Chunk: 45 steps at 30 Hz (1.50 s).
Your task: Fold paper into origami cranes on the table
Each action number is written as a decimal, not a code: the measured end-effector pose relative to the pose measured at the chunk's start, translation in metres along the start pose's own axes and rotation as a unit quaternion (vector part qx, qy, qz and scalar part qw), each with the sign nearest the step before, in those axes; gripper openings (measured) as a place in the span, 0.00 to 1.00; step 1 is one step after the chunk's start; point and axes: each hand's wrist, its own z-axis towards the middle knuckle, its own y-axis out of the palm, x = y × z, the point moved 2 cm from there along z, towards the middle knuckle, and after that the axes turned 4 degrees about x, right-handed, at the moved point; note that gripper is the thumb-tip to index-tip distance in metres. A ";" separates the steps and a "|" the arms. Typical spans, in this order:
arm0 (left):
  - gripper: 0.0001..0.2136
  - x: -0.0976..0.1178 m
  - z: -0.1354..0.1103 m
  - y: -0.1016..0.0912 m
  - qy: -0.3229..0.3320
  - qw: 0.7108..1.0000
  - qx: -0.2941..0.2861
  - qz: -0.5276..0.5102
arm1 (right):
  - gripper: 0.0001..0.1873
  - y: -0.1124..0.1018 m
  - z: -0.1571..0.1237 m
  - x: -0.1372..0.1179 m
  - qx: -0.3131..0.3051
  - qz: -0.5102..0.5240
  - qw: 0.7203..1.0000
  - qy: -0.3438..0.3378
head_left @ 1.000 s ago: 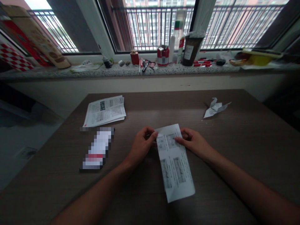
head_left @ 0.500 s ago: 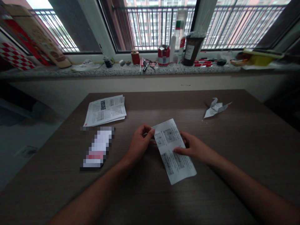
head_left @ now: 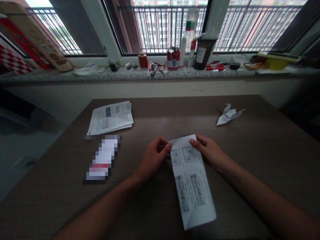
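A printed sheet of paper (head_left: pixel 192 183), long and narrow, hangs between my hands over the table with its lower end toward me. My left hand (head_left: pixel 157 155) pinches its upper left corner between thumb and fingers. At the upper right corner, my right hand (head_left: pixel 208 150) grips the sheet, thumb on top and fingers behind it, partly hidden. Farther off to the right stands a folded paper crane (head_left: pixel 228 116). Left of my hands lies a phone (head_left: pixel 103 158), its screen blurred out.
Folded printed papers (head_left: pixel 111 116) lie at the back left of the brown table (head_left: pixel 160 115). Behind it, a stone sill (head_left: pixel 100 77) carries a red can (head_left: pixel 173 59), a dark cup (head_left: pixel 205 53), bottles, red-handled tools and a yellow item (head_left: pixel 277 63).
The sheet has swung more upright in view and come closer to me. My right hand has shifted from its right side up to the top right corner; my left hand moved slightly right.
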 end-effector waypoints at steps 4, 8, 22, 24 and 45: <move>0.13 -0.003 0.000 0.001 -0.003 1.000 -0.014 -0.016 | 0.18 -0.001 -0.003 -0.001 0.012 -0.008 1.000 -0.009; 0.12 -0.006 0.001 0.001 -0.010 0.999 -0.021 -0.047 | 0.15 -0.002 -0.005 -0.002 0.028 -0.040 0.998 -0.029; 0.12 -0.006 0.001 0.000 -0.015 0.997 -0.026 -0.071 | 0.16 -0.002 -0.005 -0.006 0.030 -0.055 0.997 -0.043; 0.12 -0.006 0.001 0.000 -0.017 0.997 -0.027 -0.072 | 0.16 -0.002 -0.006 -0.007 0.028 -0.052 0.997 -0.043; 0.12 -0.007 0.002 0.001 -0.012 0.997 -0.025 -0.073 | 0.15 -0.001 -0.007 -0.007 0.030 -0.056 0.996 -0.068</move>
